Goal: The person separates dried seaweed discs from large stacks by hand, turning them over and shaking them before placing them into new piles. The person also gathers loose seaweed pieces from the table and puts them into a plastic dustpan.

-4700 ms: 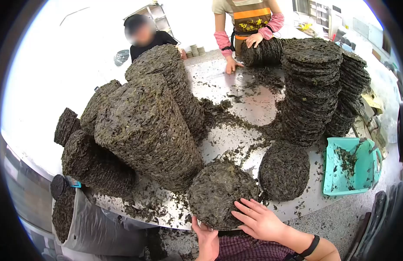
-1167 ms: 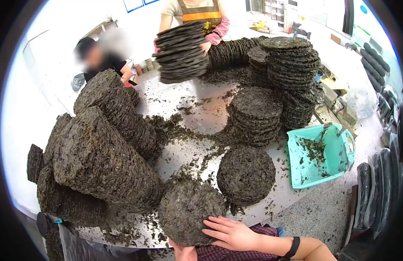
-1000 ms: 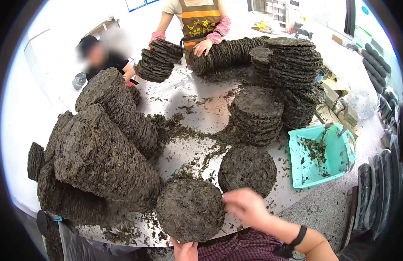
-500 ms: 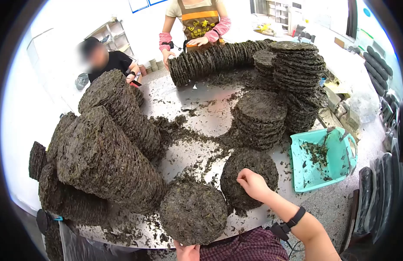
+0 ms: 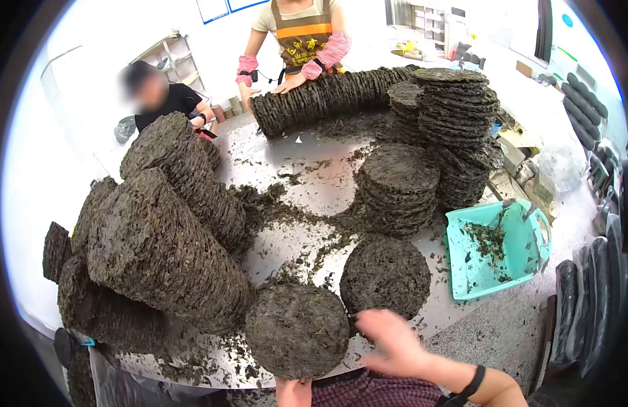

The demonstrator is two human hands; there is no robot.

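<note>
A round dark seaweed cake (image 5: 298,331) is at the table's near edge, its flat face toward me. My left hand (image 5: 293,392) grips it at the near edge, the fingers hidden beneath it. Just to its right, my right hand (image 5: 395,344) is open and slightly blurred, holding nothing, with its fingers stretched toward the cake's edge. Beyond that hand a second round seaweed cake (image 5: 385,277) lies flat on the metal table (image 5: 277,247).
Thick rolls of stacked seaweed cakes (image 5: 168,247) lean at left; upright stacks (image 5: 399,186) stand at right. A turquoise dustpan-like tray (image 5: 456,271) holds scraps. Across the table, a person in an apron (image 5: 304,41) touches a long row of cakes (image 5: 334,98); another person (image 5: 168,102) is at left.
My right hand has moved off the second seaweed cake, down and toward the near one, and its fingers have opened. The person across has shifted a hand onto the long row.
</note>
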